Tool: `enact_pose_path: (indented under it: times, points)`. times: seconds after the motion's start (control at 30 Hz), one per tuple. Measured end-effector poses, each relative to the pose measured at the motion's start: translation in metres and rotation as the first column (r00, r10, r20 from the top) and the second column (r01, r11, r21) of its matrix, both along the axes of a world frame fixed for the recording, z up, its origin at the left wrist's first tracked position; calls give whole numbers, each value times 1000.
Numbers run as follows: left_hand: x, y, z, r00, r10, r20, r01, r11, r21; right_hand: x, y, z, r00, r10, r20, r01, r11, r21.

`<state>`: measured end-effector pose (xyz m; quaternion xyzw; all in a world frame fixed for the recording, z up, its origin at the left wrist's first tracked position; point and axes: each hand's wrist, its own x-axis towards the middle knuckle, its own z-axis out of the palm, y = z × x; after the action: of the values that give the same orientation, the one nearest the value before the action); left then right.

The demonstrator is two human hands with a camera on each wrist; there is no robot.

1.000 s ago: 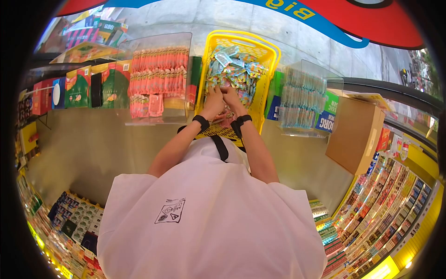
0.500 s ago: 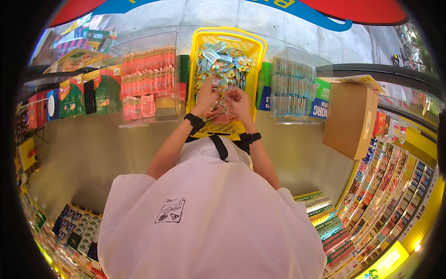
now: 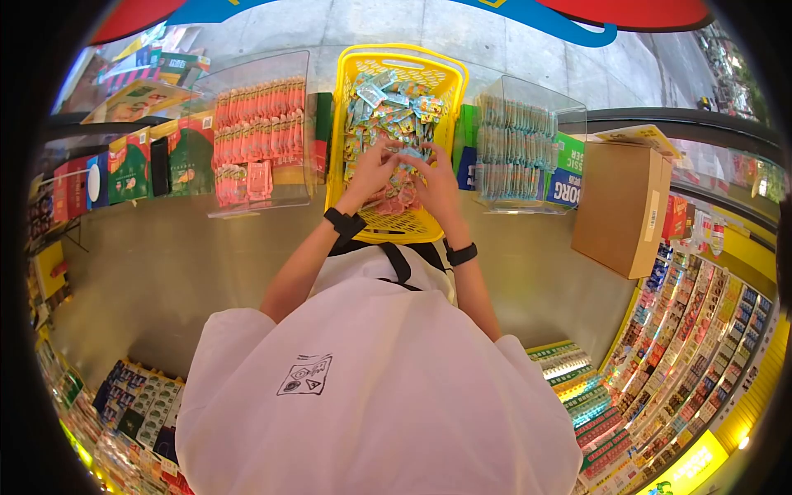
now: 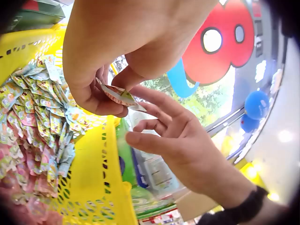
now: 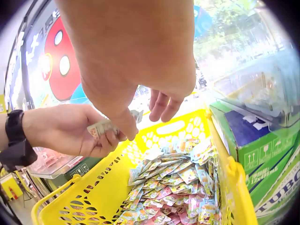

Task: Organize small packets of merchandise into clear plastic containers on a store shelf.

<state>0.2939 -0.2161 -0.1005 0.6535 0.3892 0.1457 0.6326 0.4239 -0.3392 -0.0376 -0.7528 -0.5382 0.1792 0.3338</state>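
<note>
In the head view a yellow plastic basket (image 3: 446, 111) stands in front of me, holding a heap of small blue-and-green snack packets (image 3: 400, 111), with pink packets (image 3: 396, 198) at the near end. Above the heap, my left hand (image 3: 373, 172) pinches a small flat snack packet (image 4: 119, 97) between thumb and curled fingers. Facing it is my right hand (image 3: 439, 183), its fingers loosely extended at the packet's end. The left wrist view shows the right thumb apart from the packet. Part of the packet is covered by the left fingers in the right wrist view.
Left of the basket is a clear bin of pink packets (image 3: 260, 124). To its right stand a clear bin of blue packets (image 3: 516, 148), a green-and-blue carton (image 5: 262, 150) and a cardboard box (image 3: 615, 210). Stocked shelves (image 3: 676, 363) curve round at the lower right.
The hands were close together over the basket, then moved apart. The right hand's fingers were curled half a second ago and now reach out towards the left hand.
</note>
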Motion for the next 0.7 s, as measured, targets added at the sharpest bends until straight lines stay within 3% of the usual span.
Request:
enact_pose_path:
  times: [0.07,0.2,0.27,0.3,0.37,0.4,0.5,0.57,0.6,0.67,0.7]
  points:
    - [6,-6,3,962,46,268,-39,999,-34,2,-3,17,974,-8,228,-15,995,100]
    - [23,-7,41,965,-99,241,75,991,109,17,-14,48,937,-41,348,-27,982,188]
    - [36,-15,96,986,-160,57,139,955,262,27,-22,61,915,-47,401,-62,965,257]
    - [44,-21,109,985,-164,58,143,954,265,34,-27,65,914,-52,402,-59,964,259]
    - [60,-33,131,985,-140,103,74,874,480,48,-39,73,911,-78,405,-35,964,264]
    - [68,-38,144,984,-142,103,75,873,482,55,-44,78,911,-80,406,-34,963,266]
    - [98,-56,177,962,-161,220,39,881,472,79,-65,94,911,-179,371,54,945,324]
    - [121,-70,190,957,-122,262,-64,795,603,98,-80,102,874,-347,342,242,918,314]
    - [132,-77,189,957,-122,264,-64,797,601,108,-89,101,873,-346,344,242,919,311]
    - [156,-92,182,949,-219,229,-2,718,696,131,-108,93,748,-531,399,482,847,223]
    - [166,-101,177,949,-216,231,-4,721,693,143,-118,89,748,-528,402,480,849,221]
